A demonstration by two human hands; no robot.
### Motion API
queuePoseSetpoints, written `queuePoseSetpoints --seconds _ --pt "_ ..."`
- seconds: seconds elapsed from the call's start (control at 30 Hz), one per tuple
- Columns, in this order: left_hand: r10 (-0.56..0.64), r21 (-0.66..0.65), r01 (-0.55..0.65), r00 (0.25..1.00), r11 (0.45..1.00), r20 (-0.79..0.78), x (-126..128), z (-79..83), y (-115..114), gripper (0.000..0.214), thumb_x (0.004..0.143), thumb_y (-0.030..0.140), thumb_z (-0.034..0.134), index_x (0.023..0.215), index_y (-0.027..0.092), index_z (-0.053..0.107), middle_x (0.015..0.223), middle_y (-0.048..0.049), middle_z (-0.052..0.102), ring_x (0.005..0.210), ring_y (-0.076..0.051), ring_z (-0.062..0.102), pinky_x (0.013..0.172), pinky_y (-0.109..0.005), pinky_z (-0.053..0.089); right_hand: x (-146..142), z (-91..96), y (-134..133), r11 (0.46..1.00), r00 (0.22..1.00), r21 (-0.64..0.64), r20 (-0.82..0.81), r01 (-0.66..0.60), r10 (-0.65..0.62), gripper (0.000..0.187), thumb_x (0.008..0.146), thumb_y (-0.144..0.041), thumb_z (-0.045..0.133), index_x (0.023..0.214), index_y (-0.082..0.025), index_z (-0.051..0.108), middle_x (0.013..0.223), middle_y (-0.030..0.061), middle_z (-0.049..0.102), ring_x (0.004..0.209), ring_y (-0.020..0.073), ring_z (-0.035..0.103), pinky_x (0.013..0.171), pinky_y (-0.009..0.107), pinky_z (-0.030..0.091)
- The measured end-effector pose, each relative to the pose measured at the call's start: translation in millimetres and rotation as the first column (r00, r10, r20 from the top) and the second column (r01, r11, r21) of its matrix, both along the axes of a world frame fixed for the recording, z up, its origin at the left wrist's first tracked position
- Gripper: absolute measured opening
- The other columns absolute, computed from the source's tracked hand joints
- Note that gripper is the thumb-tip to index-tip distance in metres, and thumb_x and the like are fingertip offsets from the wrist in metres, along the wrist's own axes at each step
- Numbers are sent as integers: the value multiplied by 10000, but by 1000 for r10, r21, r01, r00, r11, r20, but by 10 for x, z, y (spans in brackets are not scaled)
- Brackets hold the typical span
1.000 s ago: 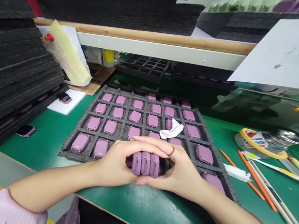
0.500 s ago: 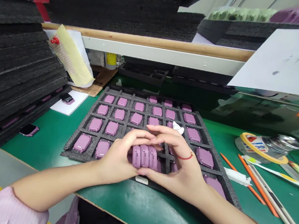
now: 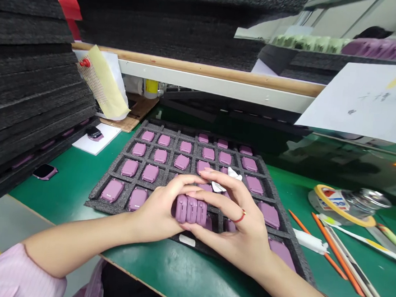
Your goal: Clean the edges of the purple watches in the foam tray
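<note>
Both hands hold a row of three purple watch cases [image 3: 191, 209] pressed side by side, just above the near edge of a black foam tray [image 3: 114, 175]. My left hand [image 3: 158, 211] grips the stack from the left, fingers curled over its top. From the right, my right hand [image 3: 238, 223] clasps it, a red ring on one finger. Several more purple cases [image 3: 150, 172] lie in the tray's pockets. A crumpled white wipe [image 3: 228, 177] lies on the tray just beyond my fingers.
Stacked black foam trays [image 3: 29, 91] rise at the left, with a dark-faced watch [image 3: 45, 171] on the green mat [image 3: 74, 176] beside them. Orange and white sticks [image 3: 336, 248], a tape roll [image 3: 342, 199] and a white paper sheet [image 3: 364, 101] are at the right. A shelf rail [image 3: 209, 77] crosses behind.
The camera view has tilted up a little. My hands keep the three cases between them, and my right fingers have closed further over the stack's top.
</note>
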State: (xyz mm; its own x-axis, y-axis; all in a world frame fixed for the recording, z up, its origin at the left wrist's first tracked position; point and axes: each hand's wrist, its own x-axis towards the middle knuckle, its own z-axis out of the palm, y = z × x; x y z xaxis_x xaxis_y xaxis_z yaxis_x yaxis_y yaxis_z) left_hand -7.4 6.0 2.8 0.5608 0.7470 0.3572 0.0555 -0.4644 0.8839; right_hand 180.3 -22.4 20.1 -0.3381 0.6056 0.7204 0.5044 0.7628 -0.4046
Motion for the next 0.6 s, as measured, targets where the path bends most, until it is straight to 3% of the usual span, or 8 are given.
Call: queuePoseSetpoints --seconds 0.17,0.27,0.4,0.5,0.6 --pt "-19 -2 19 1000 1000 6 11 76 1 614 803 202 762 1341 248 472 1350 -94 663 1231 -256 656 1049 -384 528 31 92 -91 995 992 -88 -123 -44 33 421 822 -342 801 1203 -267 637 1260 103 574 1275 290 573 1099 480 503" --pt "-21 -64 25 998 998 55 28 115 4 554 819 112 691 1329 228 509 1261 -87 707 1186 -233 683 988 -350 573 146 216 -107 998 985 -67 -172 -9 -3 419 835 -391 781 1218 -291 641 1175 92 622 1145 285 630 1012 469 548" --pt "-33 18 32 996 999 87 24 136 14 590 829 97 667 1384 231 520 1250 -91 722 1164 -233 697 1012 -376 571 290 318 -53 998 998 -14 -27 54 -54 414 786 -305 836 1152 -282 643 982 59 701 913 244 687 840 410 597" --pt "-16 143 11 999 990 35 2 107 25 598 839 108 657 1406 248 532 1384 -103 653 1268 -254 634 1091 -425 514 270 266 -19 996 1000 -87 25 1 2 391 748 -269 865 1063 -246 635 940 47 706 785 196 712 675 320 617" --pt "-74 128 72 997 989 10 -19 56 30 652 808 184 735 1420 254 522 1433 -107 616 1300 -281 607 1105 -434 494 163 154 -17 992 998 -109 -19 -63 61 364 752 -276 860 1018 -225 617 929 50 696 770 187 720 609 284 615"
